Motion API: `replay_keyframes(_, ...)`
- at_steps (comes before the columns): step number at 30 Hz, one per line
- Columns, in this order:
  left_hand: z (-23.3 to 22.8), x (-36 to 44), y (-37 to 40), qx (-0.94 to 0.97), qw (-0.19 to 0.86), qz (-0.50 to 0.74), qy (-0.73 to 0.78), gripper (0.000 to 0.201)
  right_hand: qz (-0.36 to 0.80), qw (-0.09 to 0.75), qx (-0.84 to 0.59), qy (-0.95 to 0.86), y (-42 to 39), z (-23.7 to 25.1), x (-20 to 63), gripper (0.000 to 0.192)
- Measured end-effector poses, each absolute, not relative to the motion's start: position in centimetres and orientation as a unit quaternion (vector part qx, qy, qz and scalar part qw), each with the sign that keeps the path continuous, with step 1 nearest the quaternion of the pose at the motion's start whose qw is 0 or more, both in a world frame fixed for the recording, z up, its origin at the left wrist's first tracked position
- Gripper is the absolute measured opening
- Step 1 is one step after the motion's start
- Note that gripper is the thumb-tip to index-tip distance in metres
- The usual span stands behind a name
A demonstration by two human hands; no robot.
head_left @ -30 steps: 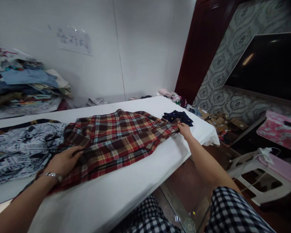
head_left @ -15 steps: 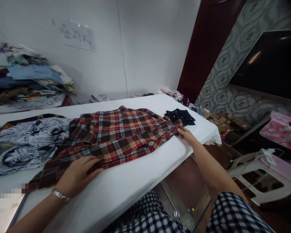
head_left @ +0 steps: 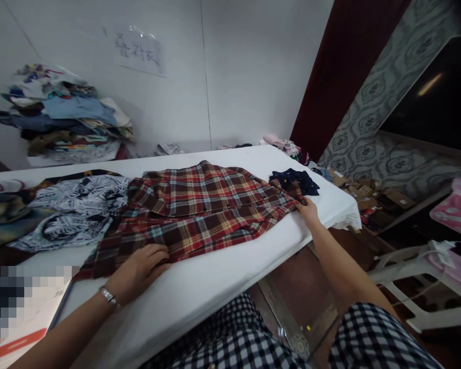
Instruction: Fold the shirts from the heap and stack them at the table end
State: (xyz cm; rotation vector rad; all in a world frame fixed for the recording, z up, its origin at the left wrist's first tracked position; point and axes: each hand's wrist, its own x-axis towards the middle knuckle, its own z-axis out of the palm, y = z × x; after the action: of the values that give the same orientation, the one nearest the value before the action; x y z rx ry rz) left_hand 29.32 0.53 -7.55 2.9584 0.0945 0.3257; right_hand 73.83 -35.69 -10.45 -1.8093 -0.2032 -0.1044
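A red and brown plaid shirt (head_left: 200,205) lies spread lengthwise on the white table (head_left: 200,287). My left hand (head_left: 140,269) rests on the shirt's near edge at the left, fingers curled onto the cloth. At the shirt's right end my right hand (head_left: 309,210) pinches the fabric's corner, next to a small dark blue dotted garment (head_left: 295,180). A black and white printed garment (head_left: 72,210) lies just left of the plaid shirt.
A tall stack of folded clothes (head_left: 65,120) stands at the back left against the wall. Small clothes (head_left: 282,146) lie at the table's far right corner. Cardboard boxes (head_left: 363,192) and a white plastic stool (head_left: 426,277) are on the floor to the right.
My left hand has slid from the shirt's middle to its near edge, drawing the cloth toward me. My right hand has stayed at the right end. The view has turned left.
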Motion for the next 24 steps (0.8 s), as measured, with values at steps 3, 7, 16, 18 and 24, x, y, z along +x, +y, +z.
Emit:
replay_keyframes(3,-8.6,29.0,1.0,0.984,0.076,0.143,0.073,0.038,-0.202,0.524,-0.811,-0.162,-36.1,-11.2,72.3,0.041)
replay_keyframes(7,-8.9,29.8,2.2,0.983,0.054,0.138,0.108,0.045,-0.174,0.444,-0.791,-0.382,-34.3,-11.8,69.2,0.032)
replay_keyframes(16,-6.5,32.2,3.2,0.98,0.072,0.133,0.13,0.041,-0.068,0.35,-0.832,-0.426,-29.3,-11.2,68.2,0.026)
replay_keyframes(18,-6.9,32.4,2.8,0.982,0.063,0.125,0.124,0.05,-0.077,0.362,-0.846,-0.385,-28.9,-10.3,68.6,0.027)
replay_keyframes(24,-7.7,33.1,2.7,0.985,0.056,0.084,0.137,0.037,-0.175,0.336,-0.831,-0.408,-28.7,-9.2,65.9,0.016)
